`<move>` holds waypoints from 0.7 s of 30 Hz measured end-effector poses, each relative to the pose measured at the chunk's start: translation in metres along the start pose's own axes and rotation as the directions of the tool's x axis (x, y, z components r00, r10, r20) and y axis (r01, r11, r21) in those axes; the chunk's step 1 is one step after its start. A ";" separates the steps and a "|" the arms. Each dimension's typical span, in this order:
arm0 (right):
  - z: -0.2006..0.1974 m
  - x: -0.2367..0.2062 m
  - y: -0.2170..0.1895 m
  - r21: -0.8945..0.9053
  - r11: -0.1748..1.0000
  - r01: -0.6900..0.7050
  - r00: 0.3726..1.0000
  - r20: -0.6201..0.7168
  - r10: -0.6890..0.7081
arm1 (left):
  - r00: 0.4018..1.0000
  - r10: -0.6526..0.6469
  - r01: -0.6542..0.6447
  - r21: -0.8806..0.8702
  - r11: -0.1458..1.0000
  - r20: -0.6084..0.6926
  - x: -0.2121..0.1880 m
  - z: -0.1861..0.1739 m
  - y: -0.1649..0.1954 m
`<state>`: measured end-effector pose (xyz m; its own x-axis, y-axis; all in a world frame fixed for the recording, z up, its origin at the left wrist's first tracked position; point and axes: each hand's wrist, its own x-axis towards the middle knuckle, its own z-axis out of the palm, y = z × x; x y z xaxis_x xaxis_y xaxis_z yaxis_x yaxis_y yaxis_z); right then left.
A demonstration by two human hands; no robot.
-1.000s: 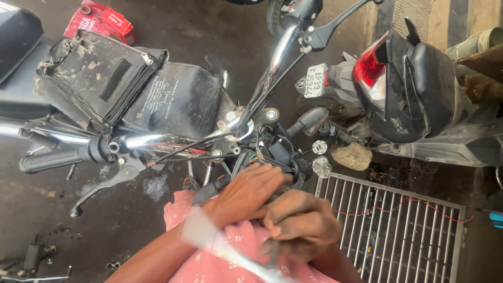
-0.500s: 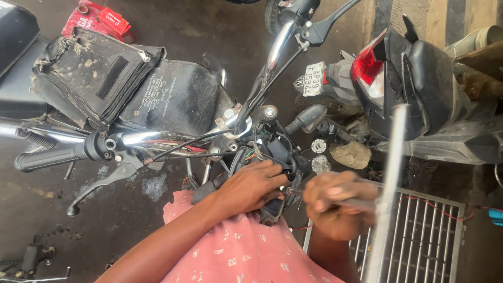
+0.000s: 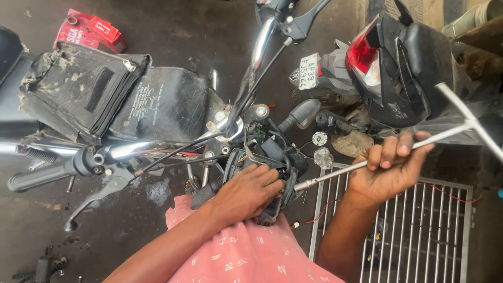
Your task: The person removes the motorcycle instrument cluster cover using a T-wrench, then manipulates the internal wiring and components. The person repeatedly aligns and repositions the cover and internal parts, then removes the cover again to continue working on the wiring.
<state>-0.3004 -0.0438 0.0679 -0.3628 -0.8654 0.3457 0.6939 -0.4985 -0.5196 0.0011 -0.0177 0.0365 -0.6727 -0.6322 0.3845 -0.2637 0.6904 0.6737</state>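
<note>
Right, your left hand [image 3: 250, 193] is clamped on the black headlight housing [image 3: 272, 157] at six o'clock of the chrome handlebar [image 3: 246, 99] while your right hand [image 3: 387, 170] grips the T-handle wrench [image 3: 367, 160], so keep its shaft square to the fastener.
</note>
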 end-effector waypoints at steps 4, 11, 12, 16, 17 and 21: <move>-0.030 -0.002 0.000 0.044 0.998 -0.047 0.996 -0.076 0.050 | 1.000 0.016 -0.016 0.024 1.000 0.017 0.003 0.001 0.000; -0.045 -0.012 0.001 0.081 0.992 -0.097 0.977 -0.184 0.111 | 0.993 0.092 -0.107 0.234 0.966 0.073 0.005 0.004 -0.002; -0.045 -0.012 0.000 0.076 0.992 -0.099 0.975 -0.193 0.112 | 0.991 0.124 -0.133 0.257 0.957 0.049 0.006 0.005 -0.002; -0.043 -0.012 -0.001 0.065 0.991 -0.116 0.972 -0.199 0.127 | 0.984 0.084 -0.113 0.185 0.976 0.158 0.012 0.003 -0.005; -0.043 -0.011 -0.001 0.068 0.991 -0.119 0.972 -0.194 0.130 | 0.984 0.069 -0.093 0.141 0.986 0.166 0.013 0.002 -0.005; -0.045 -0.012 0.000 0.027 0.994 -0.105 0.973 -0.204 0.108 | 0.985 -0.024 0.031 -0.041 0.999 0.174 0.014 -0.001 -0.005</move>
<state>-0.3243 -0.0361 0.0289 -0.4048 -0.9064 0.1210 0.7447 -0.4035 -0.5316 -0.0059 -0.0306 0.0390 -0.7760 -0.5778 0.2530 -0.2564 0.6553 0.7105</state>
